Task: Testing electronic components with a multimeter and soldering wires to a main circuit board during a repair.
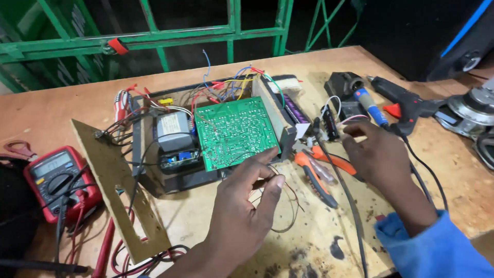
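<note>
My left hand pinches thin dark wires between thumb and fingers, just below the green circuit board. The board lies solder side up in an open wooden case with a grey transformer and many coloured wires. My right hand, in a blue sleeve, reaches over the orange-handled pliers and touches a small black part with white and red leads; how firmly it holds the part is unclear.
A red multimeter with probe leads sits at left. A loose fibreboard panel leans off the case. A blue soldering iron, black glue gun and grinder lie at right. Green metal bars stand behind the bench.
</note>
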